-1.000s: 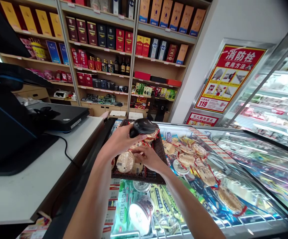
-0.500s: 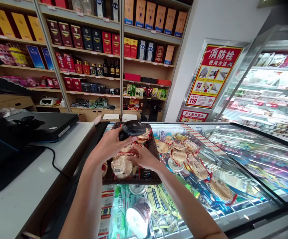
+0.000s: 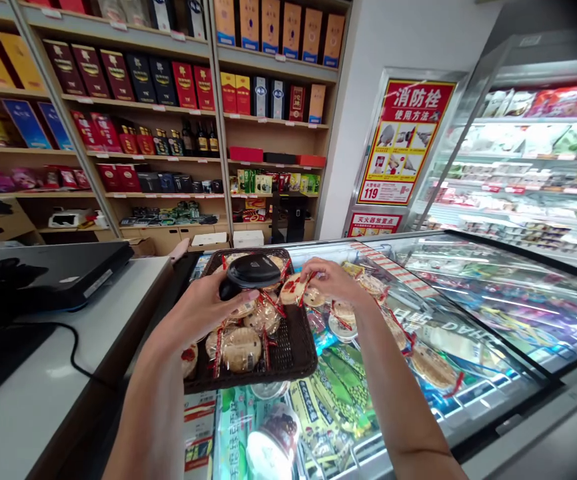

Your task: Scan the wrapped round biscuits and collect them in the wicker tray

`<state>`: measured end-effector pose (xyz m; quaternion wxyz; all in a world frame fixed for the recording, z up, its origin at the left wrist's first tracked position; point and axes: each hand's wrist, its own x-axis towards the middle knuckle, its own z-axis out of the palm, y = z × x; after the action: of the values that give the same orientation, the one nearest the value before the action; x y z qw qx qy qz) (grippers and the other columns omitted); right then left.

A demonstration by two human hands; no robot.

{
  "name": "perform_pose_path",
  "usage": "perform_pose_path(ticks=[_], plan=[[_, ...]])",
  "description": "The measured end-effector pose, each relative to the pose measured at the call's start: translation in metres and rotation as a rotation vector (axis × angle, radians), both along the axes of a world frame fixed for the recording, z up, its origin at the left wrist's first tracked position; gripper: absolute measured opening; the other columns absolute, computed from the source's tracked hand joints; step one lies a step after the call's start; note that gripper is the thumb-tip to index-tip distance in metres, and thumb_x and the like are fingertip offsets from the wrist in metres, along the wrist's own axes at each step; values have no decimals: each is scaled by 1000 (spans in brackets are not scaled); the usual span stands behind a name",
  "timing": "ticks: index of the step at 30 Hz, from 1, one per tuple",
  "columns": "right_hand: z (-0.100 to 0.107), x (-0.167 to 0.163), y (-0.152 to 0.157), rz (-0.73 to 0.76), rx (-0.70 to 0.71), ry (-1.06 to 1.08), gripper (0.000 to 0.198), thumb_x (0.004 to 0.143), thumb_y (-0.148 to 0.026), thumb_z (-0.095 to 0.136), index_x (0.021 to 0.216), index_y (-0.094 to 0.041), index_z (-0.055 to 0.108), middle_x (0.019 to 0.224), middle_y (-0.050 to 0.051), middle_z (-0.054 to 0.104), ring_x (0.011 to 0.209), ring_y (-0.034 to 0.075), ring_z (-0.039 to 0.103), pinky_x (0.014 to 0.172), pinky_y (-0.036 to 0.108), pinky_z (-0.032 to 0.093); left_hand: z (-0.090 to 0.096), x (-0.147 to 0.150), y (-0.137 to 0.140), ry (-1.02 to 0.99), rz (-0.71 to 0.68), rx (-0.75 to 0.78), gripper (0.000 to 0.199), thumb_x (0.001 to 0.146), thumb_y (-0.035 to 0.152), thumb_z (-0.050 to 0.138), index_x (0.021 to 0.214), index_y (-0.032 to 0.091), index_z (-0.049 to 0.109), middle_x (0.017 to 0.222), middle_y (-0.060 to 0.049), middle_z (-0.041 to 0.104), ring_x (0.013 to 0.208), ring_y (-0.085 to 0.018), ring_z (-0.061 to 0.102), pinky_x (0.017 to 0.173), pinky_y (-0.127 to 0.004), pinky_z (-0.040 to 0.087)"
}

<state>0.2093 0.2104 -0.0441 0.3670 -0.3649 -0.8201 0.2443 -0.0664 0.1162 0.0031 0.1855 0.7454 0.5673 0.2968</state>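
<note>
L hand [image 3: 196, 312], grip closed on a black plastic handheld scanner [image 3: 253, 270], above a dark-brown rectangular woven basket [image 3: 289, 347] w/ round tan clear-wrapped biscuits [image 3: 242, 349]. R hand [image 3: 337, 283], grip pinching one round red-and-clear-wrapped biscuit pkt [image 3: 292, 291] by its edge, near basket's R rim. Basket's over a glass-topped freezer [image 3: 448, 277]; white desk [image 3: 63, 380] w/ black flat-topped device [image 3: 53, 270] to L.

The left grip [image 3: 199, 305] curls, right grip [image 3: 337, 280] pinches.

Brightly lit; glare whitens a cup [image 3: 274, 440] below the black scanner [image 3: 254, 270]; reflections streak freezer glass [image 3: 503, 293] to the scanner's right.
</note>
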Motion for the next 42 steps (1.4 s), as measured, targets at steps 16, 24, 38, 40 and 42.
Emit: perform_pose_path(ticks=[16, 24, 38, 40, 42], plan=[[-3, 45, 4, -183, 25, 106, 27, 79, -46, 68, 86, -20, 69, 92, 6, 66, 80, 19, 65, 71, 31, 53, 3, 16, -9, -20, -173, -46, 51, 82, 57, 64, 119, 22, 66, 113, -5, 73, 101, -25, 64, 82, -31, 47], [3, 39, -7, -473, -180, 225, 21, 76, -40, 62, 75, -22, 51, 52, -3, 58, 46, 15, 59, 48, 24, 47, 0, 19, -10, -14, -163, -12, 45, 83, 54, 63, 112, 20, 69, 89, -3, 75, 82, -21, 64, 77, -31, 46], [20, 32, -16, -270, -343, 547, 18, 71, -28, 62, 70, -22, 45, 46, -8, 49, 36, 10, 51, 36, 20, 42, 5, 28, -5, 103, -111, -30, 52, 82, 58, 60, 119, 22, 65, 71, 0, 67, 62, -18, 58, 60, -26, 39], [20, 34, -16, -211, -366, 514, 18, 71, -27, 63, 71, -22, 46, 46, -8, 49, 36, 10, 51, 35, 19, 40, 6, 30, -5, 96, -99, -24, 49, 82, 57, 60, 115, 21, 66, 70, 0, 66, 63, -18, 58, 59, -26, 39], [21, 35, -18, -167, -388, 492, 18, 71, -27, 64, 73, -22, 47, 46, -8, 50, 36, 10, 52, 35, 19, 41, 6, 31, -4, 93, -83, -22, 46, 82, 58, 59, 107, 20, 68, 69, -1, 66, 66, -19, 59, 59, -26, 39]])
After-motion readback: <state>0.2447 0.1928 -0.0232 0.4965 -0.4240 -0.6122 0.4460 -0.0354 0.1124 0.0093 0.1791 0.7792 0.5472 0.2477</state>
